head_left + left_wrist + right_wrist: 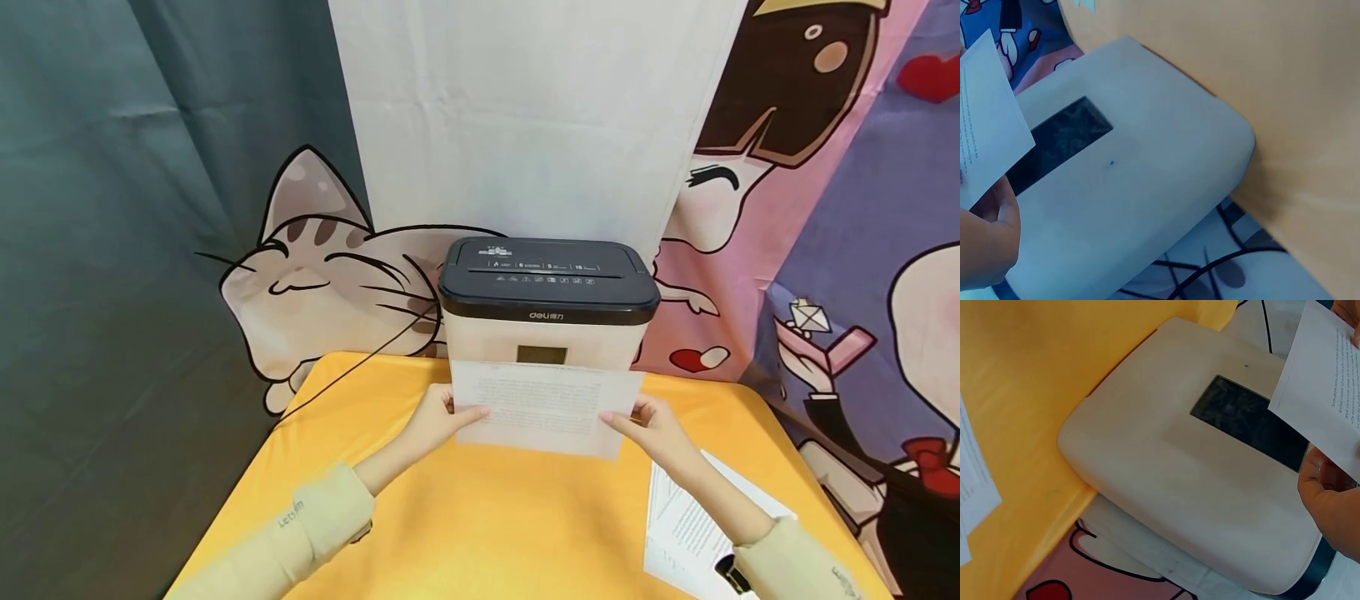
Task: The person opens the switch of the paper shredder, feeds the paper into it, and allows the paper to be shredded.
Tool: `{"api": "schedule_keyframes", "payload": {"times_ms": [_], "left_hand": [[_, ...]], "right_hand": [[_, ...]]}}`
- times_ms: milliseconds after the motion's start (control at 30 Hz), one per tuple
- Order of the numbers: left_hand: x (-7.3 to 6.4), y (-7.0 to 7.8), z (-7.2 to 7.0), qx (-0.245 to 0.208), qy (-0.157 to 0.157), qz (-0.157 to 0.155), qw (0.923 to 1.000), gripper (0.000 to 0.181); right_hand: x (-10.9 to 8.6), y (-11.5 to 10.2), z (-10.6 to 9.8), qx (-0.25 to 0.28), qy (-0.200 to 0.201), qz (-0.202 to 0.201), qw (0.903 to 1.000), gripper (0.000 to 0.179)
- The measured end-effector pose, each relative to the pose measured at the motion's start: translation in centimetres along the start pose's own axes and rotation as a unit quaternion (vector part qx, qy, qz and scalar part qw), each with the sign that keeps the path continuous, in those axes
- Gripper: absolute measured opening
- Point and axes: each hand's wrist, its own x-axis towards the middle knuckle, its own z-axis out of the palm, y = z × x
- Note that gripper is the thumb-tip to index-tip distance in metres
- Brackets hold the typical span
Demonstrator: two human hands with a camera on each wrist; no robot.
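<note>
A printed sheet of paper [536, 408] is held up in front of the paper shredder [487, 342], covering the lower part of its white body. My left hand [447, 414] pinches the sheet's left edge, thumb on the near face. On the opposite edge my right hand [647, 422] pinches it the same way. The shredder has a dark top with a narrow slot [551, 272] across it; the sheet is apart from that slot. Both wrist views show the shredder's dark window [1066, 140] behind the sheet [1322, 394].
More printed sheets [690, 521] lie on the yellow tablecloth [480, 533] at the right, partly under my right forearm. A cartoon-printed curtain [540, 125] hangs right behind the shredder. A dark line [337, 375] runs down at the shredder's left.
</note>
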Motion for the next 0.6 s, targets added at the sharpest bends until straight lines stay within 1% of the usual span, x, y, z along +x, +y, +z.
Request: {"api": "schedule_keyframes", "payload": {"times_ms": [100,300,467,600], "left_hand": [[0.2,0.9,-0.4,0.002,-0.006,-0.001,1.0,0.028],[0.8,2.4,-1.1,0.023,-0.014,0.003,0.9996,0.027],[1.4,3.4,-1.8,0.046,-0.014,0.014,0.9987,0.025],[1.9,4.1,-2.3,0.055,-0.009,0.024,0.9982,0.023]], "right_hand": [[0.2,-0.7,-0.2,0.001,-0.001,-0.009,1.0,0.032],[0.6,-1.9,-0.7,-0.011,0.009,-0.004,0.9999,0.033],[1.2,-2.6,-1.0,-0.021,0.027,-0.03,0.999,0.03],[1.6,-3.2,-1.3,-0.003,0.028,-0.053,0.9982,0.023]]}}
